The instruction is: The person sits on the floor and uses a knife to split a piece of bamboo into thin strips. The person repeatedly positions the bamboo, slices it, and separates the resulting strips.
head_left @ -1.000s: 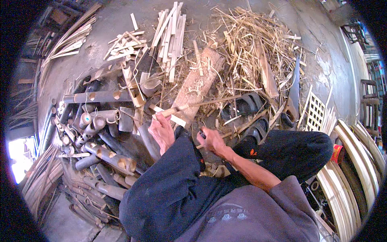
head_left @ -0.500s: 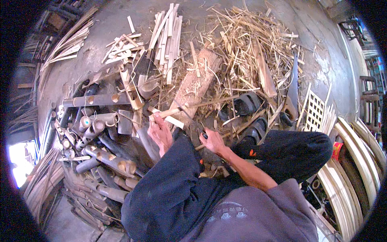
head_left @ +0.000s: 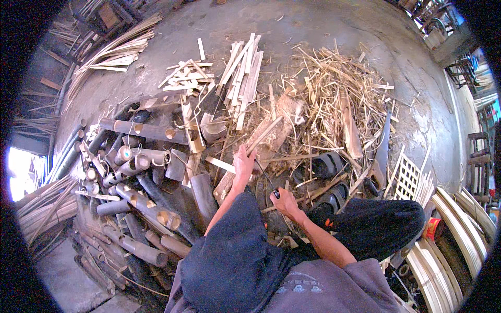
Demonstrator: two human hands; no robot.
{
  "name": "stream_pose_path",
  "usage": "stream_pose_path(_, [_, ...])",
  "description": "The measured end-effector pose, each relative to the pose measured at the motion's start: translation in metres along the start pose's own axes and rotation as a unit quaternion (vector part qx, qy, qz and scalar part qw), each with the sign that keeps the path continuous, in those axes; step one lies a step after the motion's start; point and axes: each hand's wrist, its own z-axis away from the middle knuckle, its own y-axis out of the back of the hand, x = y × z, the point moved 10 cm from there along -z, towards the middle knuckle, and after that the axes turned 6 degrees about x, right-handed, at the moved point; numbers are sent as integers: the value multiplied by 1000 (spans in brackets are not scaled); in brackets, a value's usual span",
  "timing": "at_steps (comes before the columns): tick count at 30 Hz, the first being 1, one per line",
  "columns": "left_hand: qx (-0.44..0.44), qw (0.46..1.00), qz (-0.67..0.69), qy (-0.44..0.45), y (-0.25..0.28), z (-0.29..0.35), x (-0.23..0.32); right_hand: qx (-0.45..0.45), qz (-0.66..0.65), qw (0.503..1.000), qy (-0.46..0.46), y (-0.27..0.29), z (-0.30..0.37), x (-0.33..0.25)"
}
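Observation:
My left hand (head_left: 243, 163) is closed round the near end of a split bamboo strip (head_left: 265, 134), which points away and to the right over a wooden block (head_left: 288, 108) dusted with shavings. In my right hand (head_left: 287, 204) is the dark handle of a knife (head_left: 267, 178). Its thin blade slants up and left toward the left hand, just right of the strip's held end. Whether the blade touches the strip is hard to make out. Another pale strip (head_left: 220, 164) lies left of my left hand.
Cut bamboo tubes (head_left: 148, 206) are heaped at the left. Slats (head_left: 244, 73) lie stacked ahead, beside a mound of shavings (head_left: 334, 88). Right of the mound are a handsaw (head_left: 380, 151), a sandal (head_left: 327, 165) and a lattice panel (head_left: 407, 180). Long split strips (head_left: 436, 271) stand at the far right.
My left hand has moved forward, and the strip has swung from lying crosswise to pointing away. The knife has drawn back toward me, off the strip. The whole view has shifted.

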Motion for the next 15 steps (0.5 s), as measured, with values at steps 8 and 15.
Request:
stream_pose_path(8, [-122,944,259,162,37,17,9,65,-27,997,23,33,-1,-4])
stream_pose_path(15, [-142,898,395,130,99,56,10,127,12,986,109,106,-8,-55])
